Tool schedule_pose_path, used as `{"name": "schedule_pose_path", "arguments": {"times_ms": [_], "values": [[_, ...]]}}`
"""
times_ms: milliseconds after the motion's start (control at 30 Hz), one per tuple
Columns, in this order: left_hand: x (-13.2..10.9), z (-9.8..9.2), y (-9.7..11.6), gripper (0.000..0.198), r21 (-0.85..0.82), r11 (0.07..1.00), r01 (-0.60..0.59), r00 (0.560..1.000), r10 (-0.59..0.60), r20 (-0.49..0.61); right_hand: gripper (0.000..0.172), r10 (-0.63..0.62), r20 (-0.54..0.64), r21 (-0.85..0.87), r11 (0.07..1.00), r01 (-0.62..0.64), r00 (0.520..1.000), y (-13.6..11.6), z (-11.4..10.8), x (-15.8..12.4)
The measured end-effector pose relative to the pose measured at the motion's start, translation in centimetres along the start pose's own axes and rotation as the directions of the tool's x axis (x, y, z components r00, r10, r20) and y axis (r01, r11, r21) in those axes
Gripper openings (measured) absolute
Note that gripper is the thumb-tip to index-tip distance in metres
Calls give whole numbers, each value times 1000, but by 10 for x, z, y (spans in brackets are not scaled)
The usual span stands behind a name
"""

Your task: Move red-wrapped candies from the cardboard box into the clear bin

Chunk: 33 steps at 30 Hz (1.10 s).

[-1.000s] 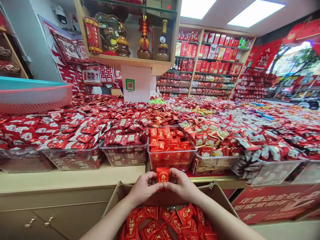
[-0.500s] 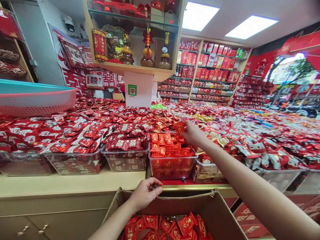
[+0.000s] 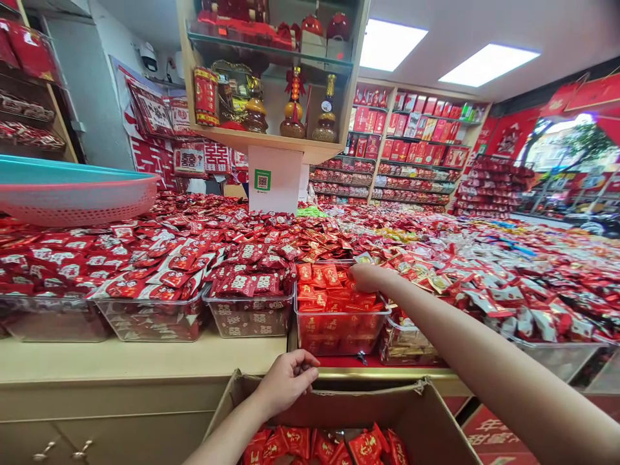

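Observation:
My right hand point(image 3: 368, 278) reaches to the back right of a clear plastic bin point(image 3: 341, 332) of small red packets with gold characters point(image 3: 317, 300). Its fingers are closed and point down, with a red packet at the fingertips; they are partly hidden among the others. Lower down, my left hand point(image 3: 288, 381) hovers over the back rim of an open cardboard box point(image 3: 382, 403). Its fingers are loosely curled, thumb close to the index finger, and nothing shows in them. Inside the box lie several loose red packets point(image 3: 365, 445) of the same look.
Clear bins heaped with dark red packets point(image 3: 249, 284) and red-and-white packets point(image 3: 165, 268) line the counter point(image 3: 145, 358) on the left. Gold packets point(image 3: 409, 349) fill the bin to the right. A pink basket point(image 3: 97, 203) stands far left; a glass-shelved cabinet point(image 3: 271, 132) overhangs the heaps.
My right hand has lowered a red packet from above the bin to among the packets at its back right. My left hand stays almost in place. The camera view has shifted slightly.

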<state>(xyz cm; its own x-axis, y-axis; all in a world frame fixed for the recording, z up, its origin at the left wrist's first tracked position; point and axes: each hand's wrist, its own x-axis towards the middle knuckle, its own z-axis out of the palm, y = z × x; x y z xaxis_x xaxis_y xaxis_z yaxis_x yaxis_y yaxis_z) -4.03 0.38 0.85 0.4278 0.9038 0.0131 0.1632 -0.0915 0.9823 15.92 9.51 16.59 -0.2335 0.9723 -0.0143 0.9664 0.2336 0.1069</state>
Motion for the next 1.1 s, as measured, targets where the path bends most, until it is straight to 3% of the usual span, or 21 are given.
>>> {"name": "schedule_pose_path", "arguments": {"times_ms": [133, 467, 800, 967, 1100], "values": [[0, 0, -1, 21, 2, 1000, -5, 1000, 5, -1, 22, 22, 70, -86, 996, -16, 997, 1, 4, 3], [0, -2, -2, 20, 6, 1000, -3, 1000, 3, -6, 29, 126, 95, -136, 984, -112, 987, -5, 8, -4], [0, 0, 3, 19, -7, 1000, 23, 1000, -23, -12, 25, -41, -88, -43, 998, 37, 995, -22, -5, -4], [0, 1, 1, 19, -23, 999, 25, 999, -25, -24, 21, -165, -76, 61, 983, 170, 983, -47, -5, 1], [1, 1, -3, 17, -10, 1000, 22, 1000, -22, -20, 22, -141, -56, 126, 981, 147, 988, -61, -2, 14]]}}
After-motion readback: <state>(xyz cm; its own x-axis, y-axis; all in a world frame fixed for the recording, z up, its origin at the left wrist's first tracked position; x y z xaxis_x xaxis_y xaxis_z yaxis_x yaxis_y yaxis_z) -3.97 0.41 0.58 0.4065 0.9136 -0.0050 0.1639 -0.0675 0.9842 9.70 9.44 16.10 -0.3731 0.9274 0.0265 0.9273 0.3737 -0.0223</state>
